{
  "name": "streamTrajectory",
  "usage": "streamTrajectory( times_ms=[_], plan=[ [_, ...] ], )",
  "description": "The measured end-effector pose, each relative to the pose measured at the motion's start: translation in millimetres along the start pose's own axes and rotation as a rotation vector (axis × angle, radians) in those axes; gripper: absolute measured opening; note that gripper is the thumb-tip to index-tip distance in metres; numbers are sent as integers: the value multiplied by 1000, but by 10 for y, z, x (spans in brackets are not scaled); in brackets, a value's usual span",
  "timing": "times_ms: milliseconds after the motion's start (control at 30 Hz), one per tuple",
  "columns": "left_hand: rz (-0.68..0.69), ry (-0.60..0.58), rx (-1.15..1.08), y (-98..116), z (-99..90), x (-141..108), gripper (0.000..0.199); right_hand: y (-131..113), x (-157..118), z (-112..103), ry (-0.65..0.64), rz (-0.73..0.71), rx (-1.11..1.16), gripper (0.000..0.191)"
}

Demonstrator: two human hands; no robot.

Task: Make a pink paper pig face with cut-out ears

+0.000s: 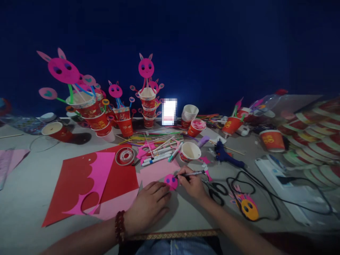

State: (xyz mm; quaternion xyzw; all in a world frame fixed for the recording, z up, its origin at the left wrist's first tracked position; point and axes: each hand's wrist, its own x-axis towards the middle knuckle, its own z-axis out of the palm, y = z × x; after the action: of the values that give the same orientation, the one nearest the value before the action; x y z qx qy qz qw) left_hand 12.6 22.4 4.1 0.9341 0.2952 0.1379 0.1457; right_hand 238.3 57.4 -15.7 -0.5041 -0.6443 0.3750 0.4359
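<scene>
A small pink paper circle (170,181) with two purple-blue eye spots lies on the table in front of me. My left hand (150,203) rests flat beside it, fingers stretched out and their tips on its left edge. In my right hand (193,184) is a dark-barrelled pen (195,173), its tip at the circle's right eye spot. Black-handled scissors (217,193) lie just right of that hand, their blades partly hidden. Behind the circle are pale pink paper (156,173) and several markers (156,159).
Red paper (71,177) and cut pink paper (102,170) lie to the left, near a tape roll (124,156). A blue glue gun (225,156) trails its black cable at right, by a power strip (281,191). Paper cups with pink figures (147,102) stand behind.
</scene>
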Motion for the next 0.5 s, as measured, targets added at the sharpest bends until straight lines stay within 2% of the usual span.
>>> streamTrajectory(
  times_ms=[333,500],
  plan=[
    [-5,-32,-5,11,-36,14,33,10,-8,7,-13,-9,-27,13],
    [-5,-4,-18,-1,2,-3,34,16,-8,4,-18,-11,-52,13]
  ],
)
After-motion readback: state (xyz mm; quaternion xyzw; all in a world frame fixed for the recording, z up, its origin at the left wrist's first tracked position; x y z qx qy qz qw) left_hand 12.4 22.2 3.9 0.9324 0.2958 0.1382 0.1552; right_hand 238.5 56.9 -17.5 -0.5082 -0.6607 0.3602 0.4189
